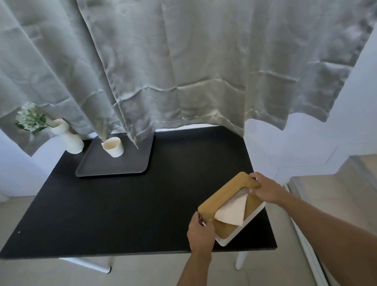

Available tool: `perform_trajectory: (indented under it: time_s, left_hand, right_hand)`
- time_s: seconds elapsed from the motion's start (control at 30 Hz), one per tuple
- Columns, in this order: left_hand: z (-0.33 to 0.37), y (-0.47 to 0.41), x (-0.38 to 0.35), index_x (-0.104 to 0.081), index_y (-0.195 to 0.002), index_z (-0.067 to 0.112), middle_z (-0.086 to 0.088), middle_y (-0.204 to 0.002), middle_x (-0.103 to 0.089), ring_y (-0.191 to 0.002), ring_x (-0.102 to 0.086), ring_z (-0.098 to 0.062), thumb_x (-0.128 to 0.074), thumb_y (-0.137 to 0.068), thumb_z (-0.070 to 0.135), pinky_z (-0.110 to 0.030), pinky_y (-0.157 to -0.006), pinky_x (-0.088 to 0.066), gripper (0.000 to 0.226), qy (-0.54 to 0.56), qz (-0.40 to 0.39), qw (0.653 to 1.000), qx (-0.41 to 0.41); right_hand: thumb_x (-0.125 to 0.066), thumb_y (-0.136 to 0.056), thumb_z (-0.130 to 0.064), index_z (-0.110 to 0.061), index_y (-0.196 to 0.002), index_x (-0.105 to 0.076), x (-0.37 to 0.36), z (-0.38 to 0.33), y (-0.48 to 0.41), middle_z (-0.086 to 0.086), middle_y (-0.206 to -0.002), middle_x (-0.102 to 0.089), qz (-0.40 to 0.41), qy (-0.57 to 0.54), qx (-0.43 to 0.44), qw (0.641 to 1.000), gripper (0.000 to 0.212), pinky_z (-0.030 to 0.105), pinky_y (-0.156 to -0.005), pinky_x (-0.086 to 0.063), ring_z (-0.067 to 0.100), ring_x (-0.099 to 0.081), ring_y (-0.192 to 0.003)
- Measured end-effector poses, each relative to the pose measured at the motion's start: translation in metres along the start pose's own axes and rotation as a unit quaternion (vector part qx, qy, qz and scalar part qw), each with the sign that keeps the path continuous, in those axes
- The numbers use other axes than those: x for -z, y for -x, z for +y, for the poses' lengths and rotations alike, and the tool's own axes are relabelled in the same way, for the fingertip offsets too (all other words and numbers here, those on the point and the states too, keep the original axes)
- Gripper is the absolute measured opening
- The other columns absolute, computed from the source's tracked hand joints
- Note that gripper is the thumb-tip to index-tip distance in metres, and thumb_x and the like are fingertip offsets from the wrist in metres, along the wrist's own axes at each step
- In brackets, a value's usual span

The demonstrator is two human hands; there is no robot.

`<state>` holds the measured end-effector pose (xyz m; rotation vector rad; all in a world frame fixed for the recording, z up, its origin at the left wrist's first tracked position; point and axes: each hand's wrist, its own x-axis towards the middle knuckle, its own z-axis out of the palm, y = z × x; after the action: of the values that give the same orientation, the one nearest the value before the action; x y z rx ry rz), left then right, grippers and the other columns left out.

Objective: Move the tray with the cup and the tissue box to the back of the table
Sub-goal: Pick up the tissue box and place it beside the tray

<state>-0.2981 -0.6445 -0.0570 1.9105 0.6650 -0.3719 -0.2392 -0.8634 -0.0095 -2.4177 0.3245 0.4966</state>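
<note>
A white tissue box with a wooden lid (225, 197) and a tissue sticking out of its slot sits at the front right of the black table (120, 207). My left hand (200, 231) grips its near end and my right hand (267, 189) grips its far end. A dark grey tray (107, 166) lies at the back left of the table, its far edge under the curtain hem. A cream cup (113, 146) stands on the tray's far part.
A grey curtain (175, 63) hangs behind the table, its hem touching the tray. A white vase with green-white flowers (68, 138) stands at the back left corner beside the tray. The table's front edge is close to the box.
</note>
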Motion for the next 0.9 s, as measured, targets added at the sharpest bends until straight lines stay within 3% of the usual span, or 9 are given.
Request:
perform_trajectory:
  time_s: [0.13, 0.3, 0.47, 0.6, 0.67, 0.73, 0.8, 0.9]
  left_hand:
    - [0.002, 0.004, -0.002, -0.052, -0.135, 0.024, -0.002, -0.129, -0.062, -0.118, -0.060, -0.022, -0.059, -0.092, 0.017, -0.045, -0.098, -0.054, 0.044, 0.016, 0.004, 1.000, -0.007]
    - [0.005, 0.006, -0.003, -0.028, -0.152, 0.030, -0.003, -0.144, -0.052, -0.129, -0.053, -0.028, -0.055, -0.095, 0.017, -0.049, -0.100, -0.053, 0.064, 0.052, -0.004, 0.999, -0.001]
    - [0.013, 0.001, 0.005, -0.017, -0.155, 0.029, -0.005, -0.142, -0.051, -0.127, -0.053, -0.029, -0.055, -0.094, 0.017, -0.049, -0.101, -0.052, 0.073, 0.024, -0.011, 1.000, -0.001]
    - [0.031, -0.006, 0.023, -0.014, -0.155, 0.027, -0.004, -0.144, -0.048, -0.127, -0.053, -0.027, -0.057, -0.093, 0.015, -0.047, -0.100, -0.053, 0.077, 0.009, -0.002, 1.000, -0.010]
    - [0.040, -0.013, 0.037, -0.023, -0.154, 0.022, -0.003, -0.143, -0.050, -0.128, -0.053, -0.027, -0.057, -0.093, 0.013, -0.046, -0.099, -0.053, 0.070, 0.022, 0.005, 1.000, -0.019]
    - [0.048, -0.024, 0.049, -0.049, -0.137, 0.021, -0.002, -0.131, -0.060, -0.119, -0.059, -0.024, -0.058, -0.092, 0.012, -0.043, -0.094, -0.056, 0.046, 0.030, 0.016, 0.999, -0.031]
    - [0.057, -0.037, 0.064, -0.059, -0.097, 0.028, -0.001, -0.110, -0.068, -0.097, -0.065, -0.016, -0.059, -0.091, 0.012, -0.040, -0.086, -0.059, 0.018, 0.029, 0.020, 0.998, -0.048]
    - [0.067, -0.061, 0.085, -0.055, -0.081, 0.034, 0.001, -0.098, -0.069, -0.087, -0.064, -0.011, -0.059, -0.089, 0.011, -0.039, -0.082, -0.060, 0.025, 0.024, 0.017, 0.997, -0.065]
  right_hand:
    - [-0.055, -0.092, -0.021, -0.021, -0.140, -0.034, 0.000, 0.002, -0.002, 0.005, -0.136, -0.049, -0.001, -0.005, 0.020, 1.000, 0.052, 0.041, -0.101, -0.043, 0.026, -0.051, -0.121]
    - [-0.057, -0.091, -0.020, -0.021, -0.142, -0.035, 0.001, 0.000, 0.000, 0.004, -0.138, -0.049, 0.006, -0.011, 0.029, 1.000, 0.055, 0.041, -0.102, -0.041, 0.026, -0.049, -0.125]
    - [-0.057, -0.093, -0.022, -0.021, -0.145, -0.032, -0.002, -0.009, -0.001, 0.005, -0.142, -0.048, 0.015, -0.012, 0.020, 1.000, 0.057, 0.041, -0.105, -0.040, 0.027, -0.048, -0.128]
    - [-0.057, -0.094, -0.025, -0.019, -0.149, -0.026, -0.002, -0.028, -0.008, 0.006, -0.151, -0.038, 0.025, -0.016, -0.014, 0.999, 0.064, 0.043, -0.110, -0.036, 0.028, -0.041, -0.136]
    - [-0.058, -0.093, -0.025, -0.017, -0.148, -0.028, -0.002, -0.041, -0.014, 0.007, -0.150, -0.040, 0.028, -0.030, -0.021, 0.999, 0.064, 0.043, -0.110, -0.036, 0.028, -0.042, -0.136]
    - [-0.058, -0.093, -0.025, -0.015, -0.147, -0.031, -0.002, -0.052, -0.019, 0.007, -0.146, -0.044, 0.028, -0.041, -0.016, 0.999, 0.061, 0.041, -0.109, -0.037, 0.028, -0.044, -0.133]
    - [-0.058, -0.093, -0.024, -0.015, -0.145, -0.034, -0.003, -0.067, -0.027, 0.007, -0.143, -0.046, 0.032, -0.048, -0.014, 0.998, 0.058, 0.041, -0.107, -0.039, 0.027, -0.046, -0.131]
    - [-0.058, -0.093, -0.022, -0.015, -0.144, -0.036, -0.006, -0.091, -0.037, 0.006, -0.140, -0.049, 0.037, -0.057, -0.015, 0.998, 0.056, 0.040, -0.105, -0.040, 0.025, -0.048, -0.128]
